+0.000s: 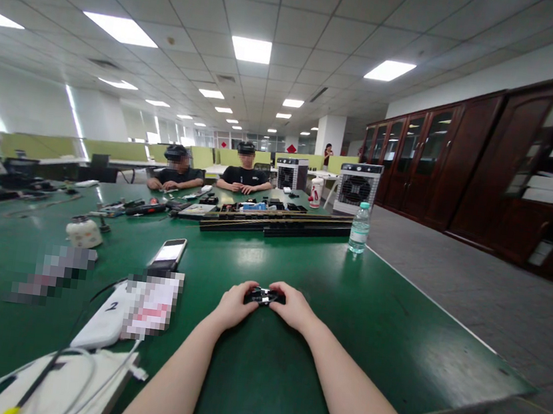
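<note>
Between my two hands is a small black object with shiny metal parts [264, 296], too small to name. My left hand [235, 306] grips its left end, thumb and fingers closed round it. On the other end, my right hand [293, 308] pinches it the same way. Both hands are close together, at or just over the green tabletop [255, 379]. The fingers cover the ends of the object, so only its middle shows.
Left of my hands lie a phone [170, 252], a white power bank marked 2 [105, 313] and a white cable [135, 370]. A water bottle [359, 229] stands near the right table edge. Long black rails [304, 229] lie across the far part. Two people sit opposite.
</note>
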Tool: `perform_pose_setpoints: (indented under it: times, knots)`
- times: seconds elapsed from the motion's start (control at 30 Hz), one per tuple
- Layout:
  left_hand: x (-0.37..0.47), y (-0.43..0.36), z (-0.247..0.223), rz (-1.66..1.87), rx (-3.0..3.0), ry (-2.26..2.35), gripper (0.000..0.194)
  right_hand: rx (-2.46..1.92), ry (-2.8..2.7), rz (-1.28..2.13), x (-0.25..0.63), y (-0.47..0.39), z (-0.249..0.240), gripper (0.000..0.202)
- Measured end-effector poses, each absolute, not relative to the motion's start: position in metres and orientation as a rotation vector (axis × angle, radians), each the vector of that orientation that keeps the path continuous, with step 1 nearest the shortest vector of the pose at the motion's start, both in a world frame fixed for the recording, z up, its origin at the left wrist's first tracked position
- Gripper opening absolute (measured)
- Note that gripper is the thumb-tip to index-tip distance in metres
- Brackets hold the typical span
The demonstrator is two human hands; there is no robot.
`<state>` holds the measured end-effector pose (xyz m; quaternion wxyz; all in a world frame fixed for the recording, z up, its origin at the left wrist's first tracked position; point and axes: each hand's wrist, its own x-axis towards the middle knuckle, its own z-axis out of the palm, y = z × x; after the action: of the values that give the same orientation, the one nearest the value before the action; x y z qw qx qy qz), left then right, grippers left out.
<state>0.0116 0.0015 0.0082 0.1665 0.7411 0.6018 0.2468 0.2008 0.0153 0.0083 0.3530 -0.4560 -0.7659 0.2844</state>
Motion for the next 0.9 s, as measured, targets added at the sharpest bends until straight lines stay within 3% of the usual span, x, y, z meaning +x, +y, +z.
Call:
perform_pose_setpoints:
  times: [0.9]
  knots:
    - [0.0102,0.0028,0.0044,0.743,2.104,1.703,0.045,-1.179,-2.011,0.673,0.2008,0.016,0.0075,0.036]
